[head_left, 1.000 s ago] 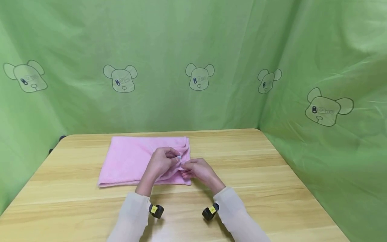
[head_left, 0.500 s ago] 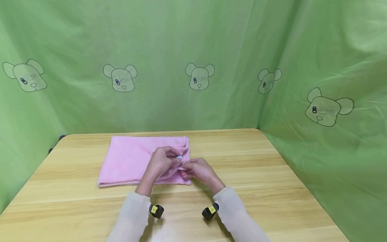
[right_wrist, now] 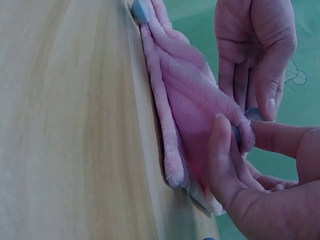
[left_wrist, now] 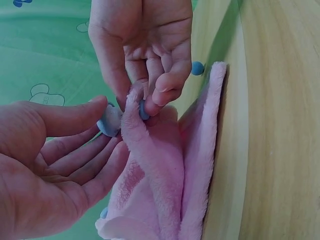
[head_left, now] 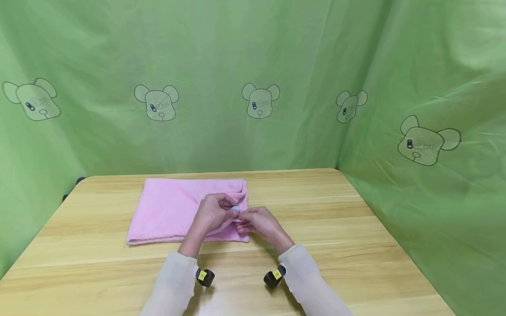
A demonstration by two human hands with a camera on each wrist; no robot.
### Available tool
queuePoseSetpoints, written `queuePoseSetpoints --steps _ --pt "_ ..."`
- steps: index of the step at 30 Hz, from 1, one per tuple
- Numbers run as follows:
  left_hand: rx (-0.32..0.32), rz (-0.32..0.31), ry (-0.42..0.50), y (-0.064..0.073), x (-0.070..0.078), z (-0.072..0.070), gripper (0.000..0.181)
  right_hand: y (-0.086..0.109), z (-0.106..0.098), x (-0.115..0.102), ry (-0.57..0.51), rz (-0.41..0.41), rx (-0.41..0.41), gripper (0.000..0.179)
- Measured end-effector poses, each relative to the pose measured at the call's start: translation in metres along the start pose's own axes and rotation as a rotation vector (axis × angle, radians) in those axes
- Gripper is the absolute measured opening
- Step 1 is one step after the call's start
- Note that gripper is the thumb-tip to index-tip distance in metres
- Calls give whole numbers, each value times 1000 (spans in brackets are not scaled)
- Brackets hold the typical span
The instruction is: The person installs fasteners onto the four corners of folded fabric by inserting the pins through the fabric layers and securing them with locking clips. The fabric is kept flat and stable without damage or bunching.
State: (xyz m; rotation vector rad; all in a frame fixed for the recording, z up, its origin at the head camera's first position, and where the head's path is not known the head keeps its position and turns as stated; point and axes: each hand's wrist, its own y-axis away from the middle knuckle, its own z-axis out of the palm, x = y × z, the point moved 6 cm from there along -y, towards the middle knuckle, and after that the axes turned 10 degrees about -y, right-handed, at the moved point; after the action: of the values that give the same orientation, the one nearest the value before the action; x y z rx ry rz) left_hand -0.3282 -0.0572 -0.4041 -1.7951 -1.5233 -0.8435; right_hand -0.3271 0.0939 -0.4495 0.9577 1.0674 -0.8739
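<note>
A folded pink plush cloth (head_left: 170,208) lies towards the back of the table, its right end bunched up. My left hand (head_left: 211,213) pinches a round blue button (left_wrist: 109,121) between thumb and fingers, close against the cloth's raised edge. From the other side my right hand (head_left: 262,224) pinches that edge, with a smaller blue piece (left_wrist: 144,110) showing by its fingertips in the left wrist view. Whether the two blue parts are joined through the cloth is hidden. Another blue button (right_wrist: 141,11) sits on the cloth's edge in the right wrist view.
The pale wooden table (head_left: 336,254) spreads out around the cloth. Green curtains (head_left: 209,48) with printed bear heads stand behind and at both sides. A blue rounded thing (left_wrist: 198,68) shows beyond the cloth in the left wrist view.
My left fingers have shifted slightly down and towards my right hand, and more of the blue button shows. My right hand has hardly moved; the cloth lies as before.
</note>
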Motion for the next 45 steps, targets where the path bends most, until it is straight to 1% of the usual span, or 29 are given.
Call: queuePoseSetpoints --steps 5,12,16,19,23,26,31,33,39,42,45 --pt "-4 -6 -41 1 -1 -2 12 0 1 0 -2 -4 0 31" --pt "-11 -11 -45 2 -2 -4 13 -1 1 -1 -20 5 12 34" --pt "-22 -16 -42 2 -3 -5 14 -1 1 -1 -10 1 23 44" --pt "-51 -36 -30 2 -4 -4 15 -1 1 -2 15 -6 27 54" --pt "-78 -23 -52 3 -3 -2 19 0 1 -1 53 2 41 62" --pt "-74 4 -71 4 0 -2 21 0 1 0 66 11 53 61" --pt "-67 25 -67 3 1 -1 21 -1 1 1 77 2 42 52" --pt "-74 24 -63 3 1 0 21 0 1 1 77 0 38 47" --pt "-87 38 -57 4 3 3 19 2 1 -2 28 -13 44 37" --pt "-81 41 -73 4 4 2 17 1 1 -3 13 -17 42 37" --pt "-82 22 -86 4 3 2 15 1 0 -2 -1 -16 39 38"
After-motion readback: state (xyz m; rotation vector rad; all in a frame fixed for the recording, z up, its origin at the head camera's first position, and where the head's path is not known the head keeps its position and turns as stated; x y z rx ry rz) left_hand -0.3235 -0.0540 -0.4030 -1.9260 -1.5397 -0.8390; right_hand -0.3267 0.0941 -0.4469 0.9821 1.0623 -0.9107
